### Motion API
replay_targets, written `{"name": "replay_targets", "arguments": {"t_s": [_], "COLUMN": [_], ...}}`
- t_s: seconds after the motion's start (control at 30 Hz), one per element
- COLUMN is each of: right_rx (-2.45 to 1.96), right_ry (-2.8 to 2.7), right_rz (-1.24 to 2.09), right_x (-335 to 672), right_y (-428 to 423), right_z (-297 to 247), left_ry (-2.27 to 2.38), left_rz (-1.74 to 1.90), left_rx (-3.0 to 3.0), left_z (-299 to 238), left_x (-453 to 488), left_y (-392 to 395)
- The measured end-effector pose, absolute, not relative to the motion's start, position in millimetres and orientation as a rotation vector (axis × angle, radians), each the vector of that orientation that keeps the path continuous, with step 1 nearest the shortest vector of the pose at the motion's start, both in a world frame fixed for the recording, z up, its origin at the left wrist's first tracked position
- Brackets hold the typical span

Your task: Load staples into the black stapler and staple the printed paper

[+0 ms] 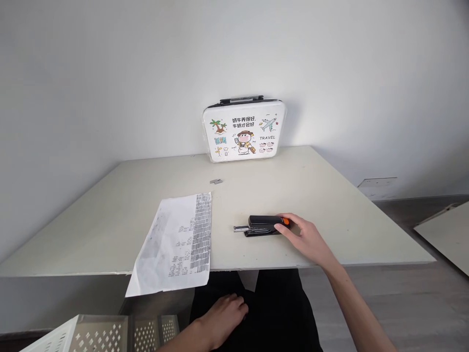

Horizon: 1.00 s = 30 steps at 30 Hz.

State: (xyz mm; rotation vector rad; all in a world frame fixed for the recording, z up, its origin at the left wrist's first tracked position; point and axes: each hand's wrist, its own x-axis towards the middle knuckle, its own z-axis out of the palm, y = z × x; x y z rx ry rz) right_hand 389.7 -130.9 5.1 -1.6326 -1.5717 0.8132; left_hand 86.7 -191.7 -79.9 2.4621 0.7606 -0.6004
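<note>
A black stapler (261, 225) with an orange end lies flat on the pale table (330, 205), its metal magazine sticking out to the left. My right hand (306, 238) rests on the table with its fingers curled around the stapler's orange rear end. My left hand (223, 313) lies below the table edge on my dark-clothed lap, fingers loosely bent, holding nothing I can see. A printed sheet of paper (178, 242) lies left of the stapler and hangs over the front edge.
A small strip of staples (216, 181) lies further back on the table. A white cartoon-printed case (244, 129) with a black handle leans on the wall. A perforated white metal basket (106, 335) sits at the lower left. Flat boards (445, 234) lie on the floor right.
</note>
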Motion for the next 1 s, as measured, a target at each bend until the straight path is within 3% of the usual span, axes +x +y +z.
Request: {"name": "replay_targets", "arguments": {"t_s": [0.17, 0.37, 0.53, 0.73, 1.0], "right_rx": [-1.62, -1.615, -1.629, -1.619, -1.611], "right_ry": [-1.573, -1.562, -1.56, -1.568, -1.575], "right_rz": [0.817, 0.827, 0.846, 0.826, 0.796], "right_x": [389, 389, 390, 390, 389], "right_y": [-131, -132, -131, -130, -131], "right_z": [4, 5, 4, 5, 9], "left_ry": [0.835, 0.972, 0.994, 1.108, 1.153], "left_rz": [-0.552, 0.279, 0.626, 0.642, 0.491], "left_rx": [2.644, 2.418, 2.471, 2.728, 2.809], "left_z": [-66, 24, 80, 62, 53], "left_x": [95, 89, 84, 93, 106], "left_y": [-195, -212, -168, -97, -81]}}
